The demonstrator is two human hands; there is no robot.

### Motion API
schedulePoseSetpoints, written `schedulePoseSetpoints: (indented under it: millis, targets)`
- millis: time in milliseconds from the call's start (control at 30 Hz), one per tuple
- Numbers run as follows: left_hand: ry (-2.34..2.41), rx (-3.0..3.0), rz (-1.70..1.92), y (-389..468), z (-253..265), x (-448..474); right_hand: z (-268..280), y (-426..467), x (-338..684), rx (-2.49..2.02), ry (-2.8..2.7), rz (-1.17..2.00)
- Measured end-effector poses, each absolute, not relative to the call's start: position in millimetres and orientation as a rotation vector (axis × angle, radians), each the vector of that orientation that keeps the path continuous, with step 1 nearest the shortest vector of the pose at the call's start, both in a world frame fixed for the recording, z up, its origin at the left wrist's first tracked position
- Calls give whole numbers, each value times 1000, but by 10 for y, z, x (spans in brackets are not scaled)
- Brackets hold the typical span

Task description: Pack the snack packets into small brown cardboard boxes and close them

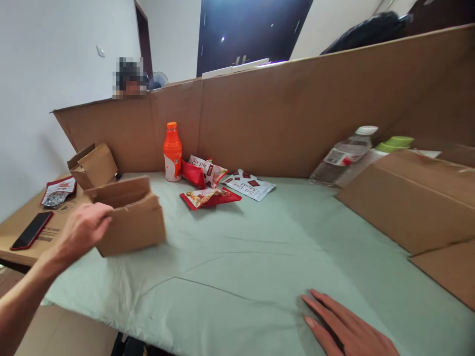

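Cardboard in the grip at the left of the frame: clenching with the left hand [89, 222] the left end of the rim of a small open-topped box [131, 230]. Not managing to tell, from this view, base touching from base hovering just above the counter [237, 277]. At the lower right of the frame, spreading the right hand [345, 321] loosely, palm down, holding nothing.

For a steady hold, probably doing best by pressing thumb and fingers flat along both faces of the wall, without crushing the thin rim; by levelling the box rather than hanging it from one end; and by supporting the opposite side with the free right hand.

Looking outward, finding a second cardboard box [97, 165] just above in the frame, and, on a large carton [55, 222] at the far left, a foil packet [59, 192] and a phone [32, 230]. Toward the upper middle, meeting an upright orange bottle [172, 153], red snack packets [213, 197] beside it and a white packet [250, 185] lying flat. Toward the upper right, noticing a clear bottle [343, 158] leaning near folded cardboard [404, 193], before reaching a long cardboard panel [260, 118] across the top.
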State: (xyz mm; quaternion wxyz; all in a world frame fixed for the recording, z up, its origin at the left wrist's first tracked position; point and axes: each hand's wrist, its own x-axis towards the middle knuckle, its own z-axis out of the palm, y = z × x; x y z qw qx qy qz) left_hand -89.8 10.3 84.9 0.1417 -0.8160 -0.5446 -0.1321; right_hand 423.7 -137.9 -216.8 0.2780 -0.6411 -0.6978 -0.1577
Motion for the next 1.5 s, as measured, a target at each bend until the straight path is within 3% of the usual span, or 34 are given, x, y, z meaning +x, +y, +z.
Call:
schedulePoseSetpoints:
  millis: [133, 333, 700, 1000, 1333, 1500]
  targets:
    - [-826, -2719, -612, -279, 720, -55, -2040, -1387, 4166, -1709, -1858, -457]
    - [-499, -2953, -618, -623, 662, 677, -1872, -1435, 4070, -1775, -1814, -326]
    - [-444, -3078, -344, -684, 814, 803, -1766, -1462, 4171, -1687, -1609, 23]
    - [-395, -3017, -225, -454, 934, 758, -1823, -1458, 4130, -1691, -1652, -126]
    - [-607, -2785, -352, -472, 758, 427, -1719, -1460, 4153, -1706, -1601, 62]
    - [-687, -2854, -422, -449, 647, 273, -1313, -1543, 4121, -1641, -1459, 100]
